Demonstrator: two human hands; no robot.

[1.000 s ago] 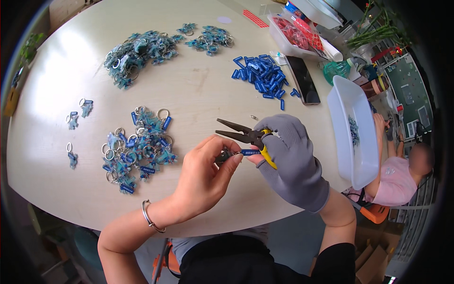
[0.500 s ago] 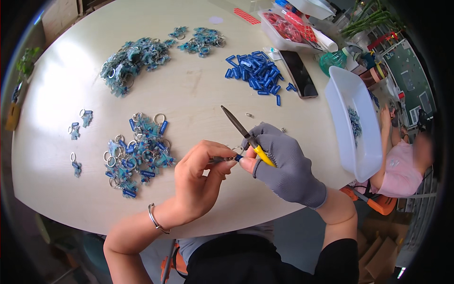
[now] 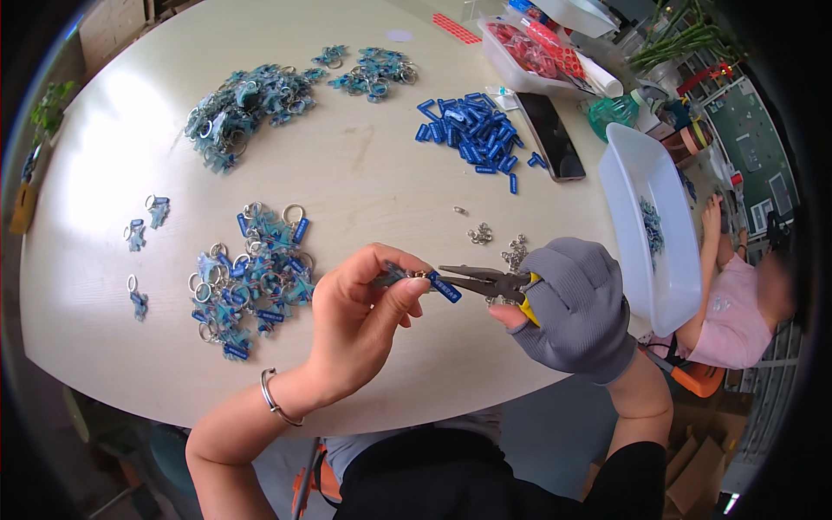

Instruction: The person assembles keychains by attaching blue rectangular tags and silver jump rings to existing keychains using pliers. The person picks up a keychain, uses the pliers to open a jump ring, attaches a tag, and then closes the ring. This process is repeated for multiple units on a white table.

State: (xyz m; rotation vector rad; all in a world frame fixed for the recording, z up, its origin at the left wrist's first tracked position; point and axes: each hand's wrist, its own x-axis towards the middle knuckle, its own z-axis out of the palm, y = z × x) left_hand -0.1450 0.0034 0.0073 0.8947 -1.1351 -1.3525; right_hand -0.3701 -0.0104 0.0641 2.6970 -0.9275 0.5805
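Observation:
Between the thumb and fingertips of my left hand point(image 3: 357, 312) is a keychain point(image 3: 395, 273), mostly hidden by the fingers. A small blue tag point(image 3: 448, 289) hangs from its metal link. My right hand point(image 3: 579, 308), in a grey fingerless glove, grips needle-nose pliers point(image 3: 484, 282) with yellow handles. Their jaws are slightly apart and point left, the tips at the link beside the tag. Left of my left hand lies a pile of teal keychains with blue tags point(image 3: 251, 282). Small metal links point(image 3: 515, 253) lie behind the pliers, next to another small cluster point(image 3: 479, 233).
Teal keychains point(image 3: 251, 104) are heaped at the far left, blue tags point(image 3: 477, 130) at the far middle beside a phone point(image 3: 549, 134). A white bin point(image 3: 617, 199) stands at the right, a tub of red packets point(image 3: 520, 52) behind. A person in pink point(image 3: 732, 312) sits at the right.
The pliers have turned in my right hand from pointing up and away to pointing left at the link. My right hand has moved right, uncovering metal links; the blue tag now shows.

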